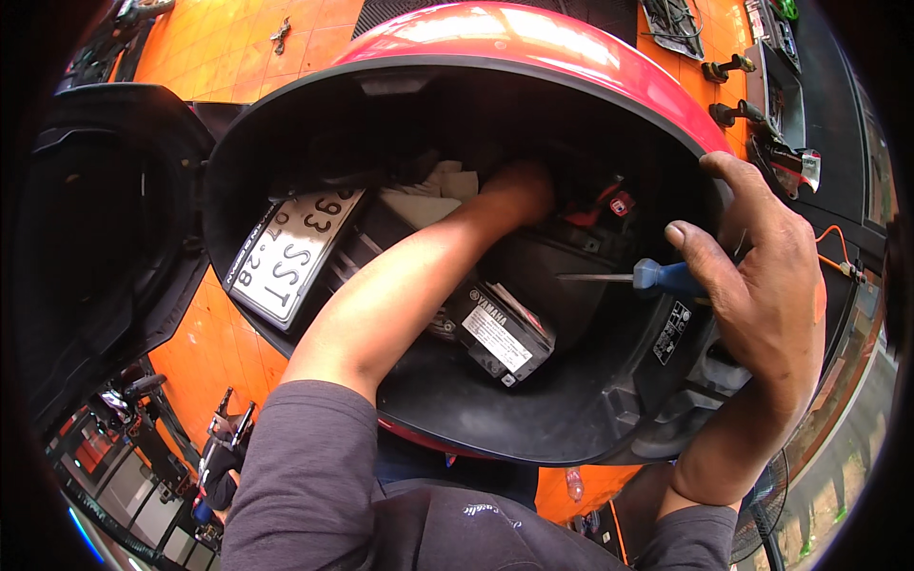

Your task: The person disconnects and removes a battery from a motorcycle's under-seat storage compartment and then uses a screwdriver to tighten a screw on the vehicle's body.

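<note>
An open black storage compartment (pixel 571 400) sits in a red scooter body (pixel 571 48). My left hand (pixel 522 190) reaches deep inside, its fingers hidden in shadow beside pale cloths (pixel 438 190) and a red-and-black part (pixel 600 205). My right hand (pixel 762 295) is at the right rim, index finger on the edge, holding a blue-handled screwdriver (pixel 652 275) whose shaft points left into the compartment. A black battery (pixel 500 338) with a white label lies tilted below my left hand. A white plate (pixel 286 257) leans at the left side.
The raised black lid (pixel 105 228) is at left, over an orange floor (pixel 219 48). Two power drills (pixel 725 68) and a metal tray (pixel 781 86) are at upper right. A fan (pixel 762 514) stands at lower right, tools and machinery (pixel 162 447) at lower left.
</note>
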A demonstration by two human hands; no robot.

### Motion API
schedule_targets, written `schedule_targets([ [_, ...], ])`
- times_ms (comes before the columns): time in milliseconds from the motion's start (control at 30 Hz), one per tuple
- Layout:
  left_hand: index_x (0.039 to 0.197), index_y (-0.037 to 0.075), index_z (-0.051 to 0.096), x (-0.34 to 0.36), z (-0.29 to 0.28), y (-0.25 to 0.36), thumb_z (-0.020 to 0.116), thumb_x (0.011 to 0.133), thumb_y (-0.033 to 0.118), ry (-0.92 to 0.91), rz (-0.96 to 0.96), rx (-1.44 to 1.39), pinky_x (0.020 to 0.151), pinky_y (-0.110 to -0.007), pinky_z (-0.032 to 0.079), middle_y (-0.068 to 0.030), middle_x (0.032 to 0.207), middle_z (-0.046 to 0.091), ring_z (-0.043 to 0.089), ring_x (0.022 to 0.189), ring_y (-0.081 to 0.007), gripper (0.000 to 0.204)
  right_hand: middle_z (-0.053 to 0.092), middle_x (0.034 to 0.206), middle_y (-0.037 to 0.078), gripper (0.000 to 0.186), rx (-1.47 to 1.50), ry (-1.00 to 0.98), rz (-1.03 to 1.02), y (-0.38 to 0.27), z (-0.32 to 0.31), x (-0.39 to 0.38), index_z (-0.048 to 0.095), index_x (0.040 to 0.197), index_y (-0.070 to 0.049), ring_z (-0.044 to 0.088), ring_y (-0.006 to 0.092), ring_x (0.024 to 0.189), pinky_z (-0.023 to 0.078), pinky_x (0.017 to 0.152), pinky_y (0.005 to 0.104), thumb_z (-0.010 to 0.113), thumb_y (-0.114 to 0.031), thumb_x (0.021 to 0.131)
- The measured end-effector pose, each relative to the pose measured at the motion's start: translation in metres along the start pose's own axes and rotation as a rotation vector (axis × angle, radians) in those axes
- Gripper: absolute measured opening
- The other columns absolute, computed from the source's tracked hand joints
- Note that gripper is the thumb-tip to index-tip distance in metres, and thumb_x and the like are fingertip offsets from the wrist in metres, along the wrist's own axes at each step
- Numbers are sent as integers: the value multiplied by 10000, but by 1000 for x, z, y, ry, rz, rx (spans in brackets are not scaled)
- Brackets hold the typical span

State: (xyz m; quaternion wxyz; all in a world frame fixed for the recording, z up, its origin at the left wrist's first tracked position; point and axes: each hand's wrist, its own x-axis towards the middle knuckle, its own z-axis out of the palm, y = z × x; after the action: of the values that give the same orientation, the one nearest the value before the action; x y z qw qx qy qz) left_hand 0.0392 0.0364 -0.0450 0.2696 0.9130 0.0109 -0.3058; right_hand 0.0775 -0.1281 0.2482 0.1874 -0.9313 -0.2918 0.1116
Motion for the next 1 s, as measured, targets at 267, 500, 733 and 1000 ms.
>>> schedule_targets([
  [267, 1398, 80, 529, -38, -28, 1, 518, 949, 154, 65, 100, -107, 1062, -435, 437, -189, 1369, 569, 557, 1252, -347, 455, 530, 653, 26, 461, 37, 20, -58, 11, 5, -1, 602, 1240, 6, 452, 108, 584, 393, 590, 270, 735, -80, 807],
  [500, 1458, 75, 456, -54, -69, 3, 515, 894, 13, 26, 355, -194, 1151, -397, 364, -176, 1480, 471, 460, 1365, -315, 570, 518, 667, 16, 467, 48, -43, 24, 3, 3, 0, 598, 1253, 3, 450, 84, 615, 371, 587, 254, 730, -82, 813],
  [733, 1476, 99, 436, -52, -63, -6, 570, 868, -41, 97, 455, -229, 1163, -370, 344, -153, 1504, 451, 437, 1388, -285, 638, 431, 646, -20, 485, 8, -47, 58, 4, 3, -2, 605, 1282, -31, 413, 78, 609, 330, 567, 251, 732, -113, 821],
  [1000, 1487, 112, 419, -69, -77, 12, 584, 896, 25, -150, 128, -111, 1137, -387, 378, -173, 1483, 471, 459, 1372, -302, 619, 418, 673, -23, 493, -6, -45, 71, 7, 6, -4, 605, 1294, -35, 407, 80, 619, 338, 573, 252, 737, -143, 832],
])
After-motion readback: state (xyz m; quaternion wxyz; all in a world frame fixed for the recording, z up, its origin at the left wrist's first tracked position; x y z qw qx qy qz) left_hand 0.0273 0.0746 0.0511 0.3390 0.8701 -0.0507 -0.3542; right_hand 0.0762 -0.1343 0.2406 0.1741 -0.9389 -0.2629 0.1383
